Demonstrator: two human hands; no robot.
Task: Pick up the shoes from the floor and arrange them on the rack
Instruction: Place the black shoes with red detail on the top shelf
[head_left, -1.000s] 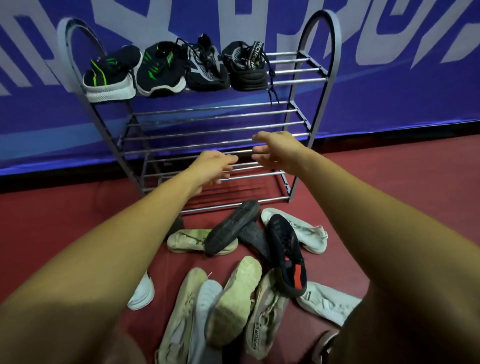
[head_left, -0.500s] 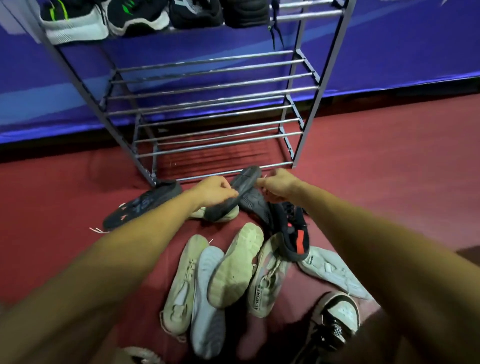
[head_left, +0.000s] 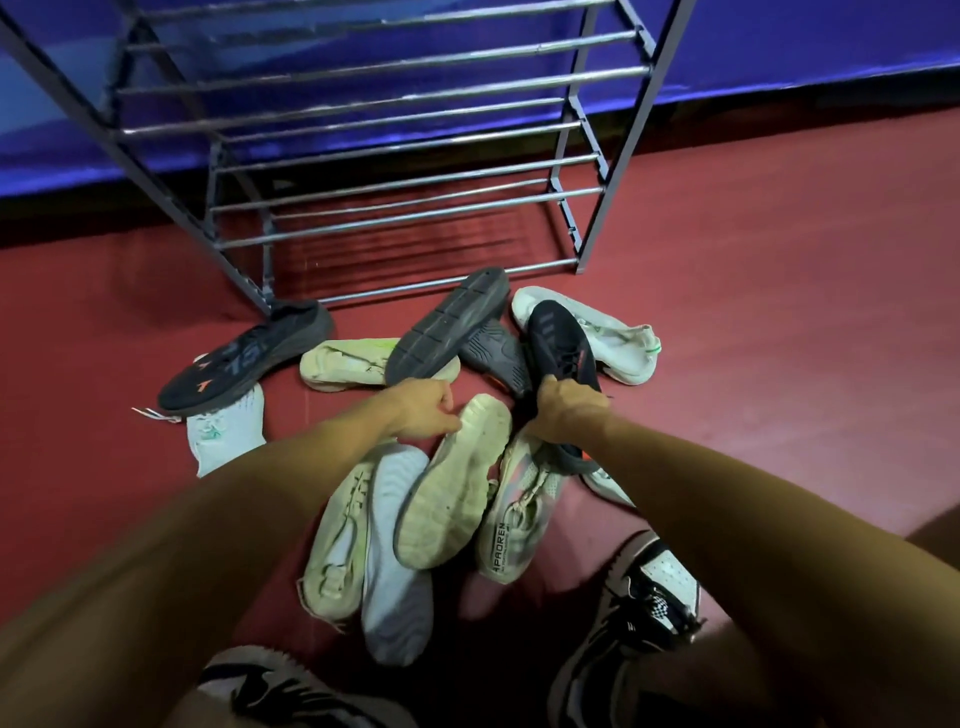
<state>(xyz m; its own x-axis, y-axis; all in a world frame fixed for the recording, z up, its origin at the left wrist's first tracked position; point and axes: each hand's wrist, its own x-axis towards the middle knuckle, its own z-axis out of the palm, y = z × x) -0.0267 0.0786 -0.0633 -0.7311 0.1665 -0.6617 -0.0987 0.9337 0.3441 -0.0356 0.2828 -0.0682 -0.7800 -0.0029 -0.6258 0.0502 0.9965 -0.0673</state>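
Both hands have drawn back into the pile on the floor (head_left: 753, 312): the right hand (head_left: 569, 413) clamps its fingers on a black shoe (head_left: 558, 338), the left hand (head_left: 418, 410) curls by a pale shoe (head_left: 457, 488), grip unclear; lifting onto the rack (head_left: 363, 110) likely follows.

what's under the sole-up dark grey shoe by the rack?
The sole-up dark grey shoe lies over a cream low shoe with lime-green trim; a second dark grey shoe pokes out beneath its other side. Anything else below is hidden.
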